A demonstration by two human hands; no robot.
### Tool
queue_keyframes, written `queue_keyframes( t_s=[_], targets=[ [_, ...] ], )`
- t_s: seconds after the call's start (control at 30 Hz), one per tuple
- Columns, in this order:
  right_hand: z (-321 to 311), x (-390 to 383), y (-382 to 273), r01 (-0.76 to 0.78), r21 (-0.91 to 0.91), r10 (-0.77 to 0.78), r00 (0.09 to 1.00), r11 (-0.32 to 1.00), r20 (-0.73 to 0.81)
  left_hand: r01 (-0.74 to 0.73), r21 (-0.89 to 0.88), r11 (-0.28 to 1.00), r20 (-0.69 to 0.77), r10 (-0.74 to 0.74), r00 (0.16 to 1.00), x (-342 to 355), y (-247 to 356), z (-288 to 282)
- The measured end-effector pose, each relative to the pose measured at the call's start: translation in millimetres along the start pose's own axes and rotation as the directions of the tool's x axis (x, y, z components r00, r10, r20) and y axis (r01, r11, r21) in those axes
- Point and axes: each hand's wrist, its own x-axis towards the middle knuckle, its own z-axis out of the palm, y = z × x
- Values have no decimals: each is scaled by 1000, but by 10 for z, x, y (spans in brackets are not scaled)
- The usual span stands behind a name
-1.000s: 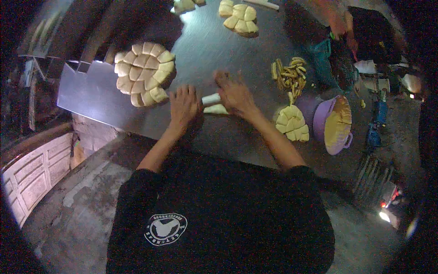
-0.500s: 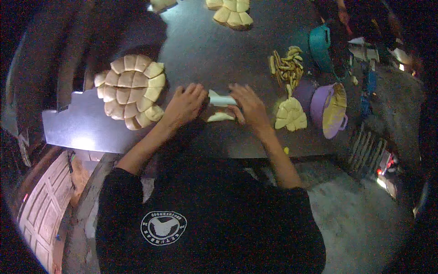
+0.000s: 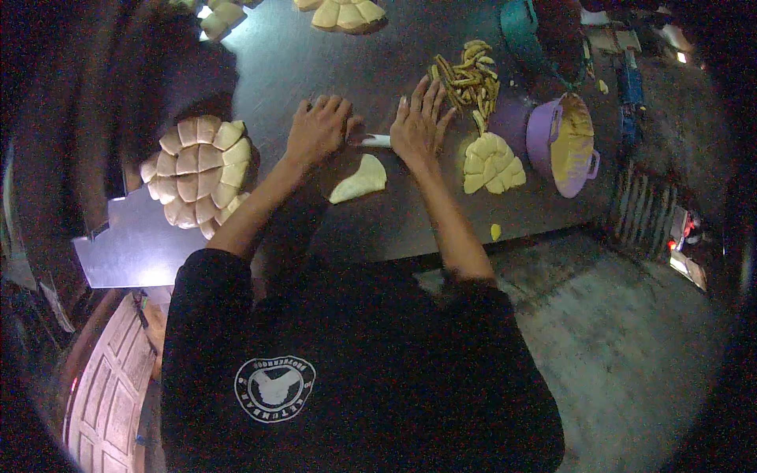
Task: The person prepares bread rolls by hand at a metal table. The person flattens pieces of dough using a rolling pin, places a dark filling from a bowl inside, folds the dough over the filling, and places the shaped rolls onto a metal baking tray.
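Observation:
My left hand (image 3: 319, 130) has its fingers curled over one end of a white rolling pin (image 3: 372, 140). My right hand (image 3: 418, 126) lies palm down across the other end, its fingers stretched out and spread. Whatever lies under the pin is hidden. Just nearer to me rests a pale, flattened half-oval piece of dough (image 3: 359, 180). Left of my hands sits a big cluster of cut dough pieces (image 3: 197, 162), some tan and some cream. To the right are a smaller cut dough mound (image 3: 493, 163) and a heap of elongated yellow-brown pieces (image 3: 469, 79).
A purple pot (image 3: 542, 146) smeared with yellow stands on the steel table (image 3: 307, 63) at the right, with a teal container (image 3: 520, 31) behind it. More dough clusters (image 3: 339, 12) lie at the far edge. A pale panelled door (image 3: 102, 394) shows lower left.
My hands and the pin have moved away from me, uncovering more of the dough piece in front. My right hand's fingers have straightened. The camera's view has shifted.

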Motion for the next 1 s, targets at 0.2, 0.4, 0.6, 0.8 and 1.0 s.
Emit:
queue_keyframes(
  t_s=[0.2,0.4,0.6,0.8,1.0],
  targets=[
    [11,-40,-34,131,255,-108,989,958,-99,88,45,995,195,-95,976,-409,209,-161],
    [-209,-132,-495,154,260,-130,986,953,-107,484,220,847,-174,-455,874,-644,336,-82],
    [-175,-1026,-184,163,161,-155,986,973,-58,552,246,797,-141,-534,834,-1098,939,-226],
    [-214,-1427,-10,217,192,-215,976,957,-33,505,262,822,-54,-510,859,-1537,1250,-233],
    [7,-1597,92,268,556,-286,957,787,-56,279,338,899,61,-317,947,-1806,1223,-401]
  ],
)
